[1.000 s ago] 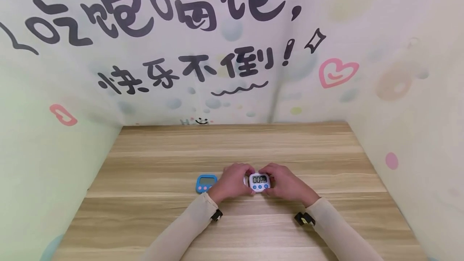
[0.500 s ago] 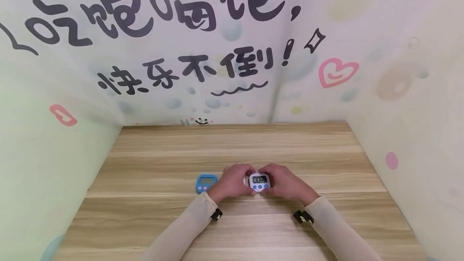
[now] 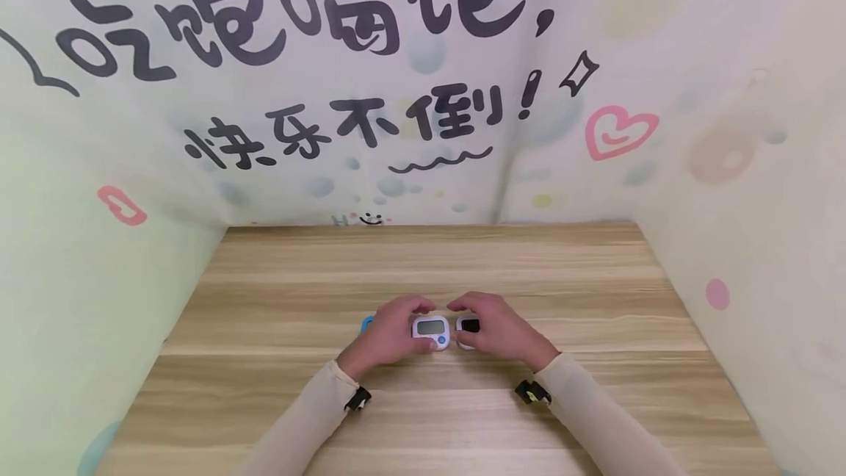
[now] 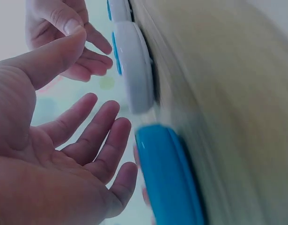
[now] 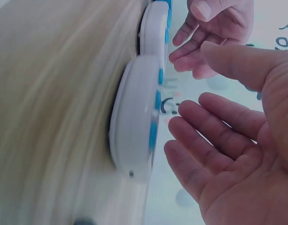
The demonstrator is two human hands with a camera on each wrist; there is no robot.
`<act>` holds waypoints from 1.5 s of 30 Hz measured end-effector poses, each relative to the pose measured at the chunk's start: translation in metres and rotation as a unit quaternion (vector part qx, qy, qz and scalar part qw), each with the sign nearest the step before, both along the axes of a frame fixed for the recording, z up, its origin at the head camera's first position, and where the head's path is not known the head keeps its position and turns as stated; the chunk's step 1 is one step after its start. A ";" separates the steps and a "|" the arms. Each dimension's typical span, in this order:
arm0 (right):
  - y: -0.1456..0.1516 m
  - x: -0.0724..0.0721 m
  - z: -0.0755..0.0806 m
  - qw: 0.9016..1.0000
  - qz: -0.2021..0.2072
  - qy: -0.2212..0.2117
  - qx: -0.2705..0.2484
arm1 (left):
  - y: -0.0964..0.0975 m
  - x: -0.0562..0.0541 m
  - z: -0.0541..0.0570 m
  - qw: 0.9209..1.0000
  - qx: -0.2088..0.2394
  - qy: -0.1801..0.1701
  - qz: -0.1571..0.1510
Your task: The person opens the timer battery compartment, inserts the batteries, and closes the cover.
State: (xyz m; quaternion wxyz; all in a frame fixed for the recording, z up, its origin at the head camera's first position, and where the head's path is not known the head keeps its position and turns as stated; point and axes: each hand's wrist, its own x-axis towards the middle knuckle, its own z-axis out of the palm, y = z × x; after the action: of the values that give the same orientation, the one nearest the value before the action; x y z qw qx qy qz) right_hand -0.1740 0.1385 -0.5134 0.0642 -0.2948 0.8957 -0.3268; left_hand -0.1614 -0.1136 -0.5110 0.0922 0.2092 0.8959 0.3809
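Three digital timers lie in a row on the table. The middle white timer [image 3: 431, 327] has a grey blank screen and blue buttons. The right white timer [image 3: 469, 325] has a dark screen, partly covered by my right hand [image 3: 500, 325]. Most of the blue timer [image 4: 167, 176] is hidden in the head view behind my left hand [image 3: 388, 330]. My left hand hovers above the timers with fingers relaxed and spread, thumb apart from them. In the right wrist view, my right hand's loosely extended fingers [image 5: 214, 150] stand clear of the nearer white timer [image 5: 134, 112], gripping nothing.
The wooden table [image 3: 423, 424] has a back wall [image 3: 423, 189] with large black lettering and side walls to the left and right. Each sleeved wrist carries a small black device, such as the left one [image 3: 358, 398].
My hands have let go of the right timer and moved left and apart. The left hand now covers the blue timer and uncovers the middle one; the right timer's digits are no longer visible.
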 end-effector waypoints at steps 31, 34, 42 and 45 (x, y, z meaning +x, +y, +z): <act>-0.028 -0.005 -0.011 0.996 0.047 -0.007 0.072 | -0.012 -0.004 -0.015 0.994 -0.108 0.008 -0.006; -0.028 -0.005 -0.009 0.996 0.046 -0.003 0.073 | -0.012 -0.004 -0.012 0.995 -0.102 0.005 -0.006; -0.020 0.000 0.001 0.998 0.043 0.006 0.043 | -0.015 0.003 0.002 0.999 -0.041 -0.011 0.000; -0.017 0.003 0.004 0.999 0.044 0.015 0.019 | -0.017 0.006 0.008 1.000 -0.009 -0.015 -0.001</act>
State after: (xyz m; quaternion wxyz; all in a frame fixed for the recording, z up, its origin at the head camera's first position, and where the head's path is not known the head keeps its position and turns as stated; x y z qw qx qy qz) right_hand -0.1710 0.1218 -0.5093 0.0711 -0.3378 0.8887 -0.3017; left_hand -0.1553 -0.1308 -0.5030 0.1076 0.2039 0.8974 0.3761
